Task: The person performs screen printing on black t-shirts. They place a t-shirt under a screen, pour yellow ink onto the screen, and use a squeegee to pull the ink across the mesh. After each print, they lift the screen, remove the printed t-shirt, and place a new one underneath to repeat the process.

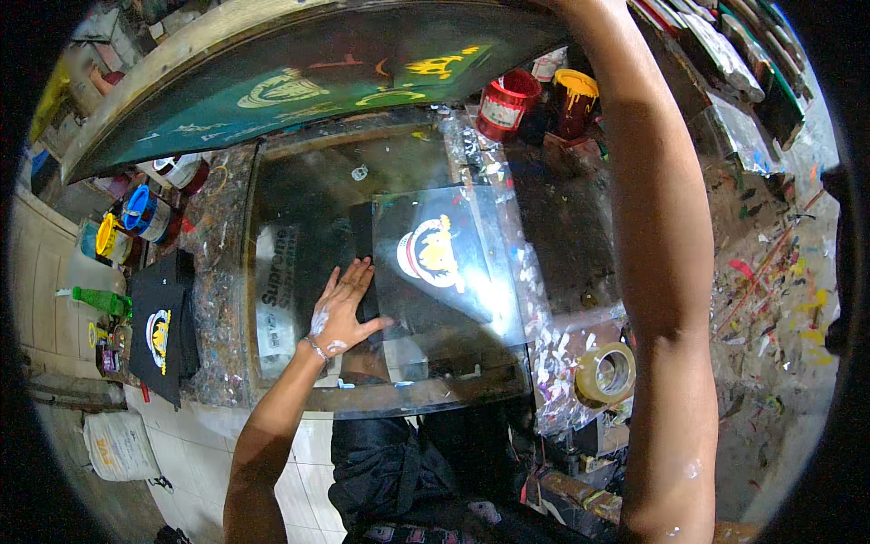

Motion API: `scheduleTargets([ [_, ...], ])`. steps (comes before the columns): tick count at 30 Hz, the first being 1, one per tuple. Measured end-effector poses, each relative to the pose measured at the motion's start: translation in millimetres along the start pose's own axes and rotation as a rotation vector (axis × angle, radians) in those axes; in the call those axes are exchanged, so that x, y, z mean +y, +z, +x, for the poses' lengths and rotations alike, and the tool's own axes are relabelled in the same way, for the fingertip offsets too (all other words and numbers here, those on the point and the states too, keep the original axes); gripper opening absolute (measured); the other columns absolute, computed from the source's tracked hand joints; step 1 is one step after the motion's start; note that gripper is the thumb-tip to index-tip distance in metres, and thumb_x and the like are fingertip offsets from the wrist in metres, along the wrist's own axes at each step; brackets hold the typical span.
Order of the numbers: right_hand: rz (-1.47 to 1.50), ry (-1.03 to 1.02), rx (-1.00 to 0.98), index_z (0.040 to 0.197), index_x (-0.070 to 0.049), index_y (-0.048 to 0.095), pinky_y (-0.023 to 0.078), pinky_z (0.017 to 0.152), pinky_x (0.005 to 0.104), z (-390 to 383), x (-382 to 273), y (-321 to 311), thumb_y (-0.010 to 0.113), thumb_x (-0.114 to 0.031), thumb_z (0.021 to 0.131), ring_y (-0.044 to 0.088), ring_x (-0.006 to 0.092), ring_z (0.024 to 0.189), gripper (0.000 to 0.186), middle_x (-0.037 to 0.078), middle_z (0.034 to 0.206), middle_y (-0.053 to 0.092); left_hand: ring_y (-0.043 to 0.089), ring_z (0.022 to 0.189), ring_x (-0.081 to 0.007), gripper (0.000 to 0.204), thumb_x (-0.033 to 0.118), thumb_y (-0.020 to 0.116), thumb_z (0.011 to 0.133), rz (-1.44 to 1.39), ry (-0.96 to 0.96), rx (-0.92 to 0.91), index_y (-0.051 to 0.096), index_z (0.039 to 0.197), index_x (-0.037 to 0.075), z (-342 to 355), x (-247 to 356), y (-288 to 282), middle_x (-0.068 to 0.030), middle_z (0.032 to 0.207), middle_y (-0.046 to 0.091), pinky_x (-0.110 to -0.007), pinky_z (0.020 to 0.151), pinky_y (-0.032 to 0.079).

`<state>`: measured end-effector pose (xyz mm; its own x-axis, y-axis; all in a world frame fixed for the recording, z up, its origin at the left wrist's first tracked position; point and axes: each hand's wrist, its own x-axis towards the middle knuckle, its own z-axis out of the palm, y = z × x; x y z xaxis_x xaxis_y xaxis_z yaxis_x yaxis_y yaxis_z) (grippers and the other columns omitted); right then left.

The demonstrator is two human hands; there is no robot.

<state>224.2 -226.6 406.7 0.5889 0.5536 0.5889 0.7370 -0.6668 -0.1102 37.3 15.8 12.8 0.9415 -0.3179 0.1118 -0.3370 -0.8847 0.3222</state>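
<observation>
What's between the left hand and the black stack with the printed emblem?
Head view: from the left hand toward the black stack, a pale lettered strip on the glossy board, then paint-stained bench.

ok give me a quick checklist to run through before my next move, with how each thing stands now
1. Screen raised off the black sheet: ok.
2. Right hand gripping the screen firmly: cannot tell, the upper edge cuts it off.
3. Left hand off the print: ok, it is spread by the sheet's left edge.
4. Ink on the print dry: cannot tell.
5. Tape clear of the sheet: ok, it lies to the right.
</observation>
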Motion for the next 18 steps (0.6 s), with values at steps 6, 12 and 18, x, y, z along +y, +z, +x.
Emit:
scheduleTargets([
  [6,0.046,0.098,-0.039,0.081,0.013,0.07,0.055,0.079,0.0479,-1.9,-3.2,-6.1,0.055,-0.051,0.095,0.07,0.0429,0.075,0.067,0.033,0.076,0.068,0.033,0.153,-0.0303,0.108,0.07,0.072,0.078,-0.004,-0.007,-0.004,0.043,0.152,-0.003,-5.5,-1.3,8.4,-0.0199,0.162,0.039,-0.05,0.127,0.02],
  [12,0.039,0.038,0.003,0.077,0.011,0.071,0.055,0.075,0.0474,-2.3,-2.4,-2.5,0.055,-0.052,0.096,0.069,0.0397,0.069,0.068,0.03,0.072,0.068,0.034,0.153,-0.0306,0.11,0.071,0.071,0.079,0.016,-0.002,0.02,0.041,0.153,-0.004,-2.8,1.0,7.9,-0.0197,0.162,0.039,-0.051,0.127,0.02],
  [18,0.041,0.035,-0.077,0.074,0.012,0.068,0.054,0.072,0.0478,0.2,-1.7,-3.5,0.056,-0.052,0.096,0.067,0.0391,0.065,0.068,0.029,0.067,0.066,0.035,0.152,-0.031,0.108,0.071,0.07,0.08,0.01,-0.008,0.032,0.043,0.15,-0.006,-2.0,1.9,8.6,-0.0199,0.16,0.041,-0.052,0.127,0.02],
])
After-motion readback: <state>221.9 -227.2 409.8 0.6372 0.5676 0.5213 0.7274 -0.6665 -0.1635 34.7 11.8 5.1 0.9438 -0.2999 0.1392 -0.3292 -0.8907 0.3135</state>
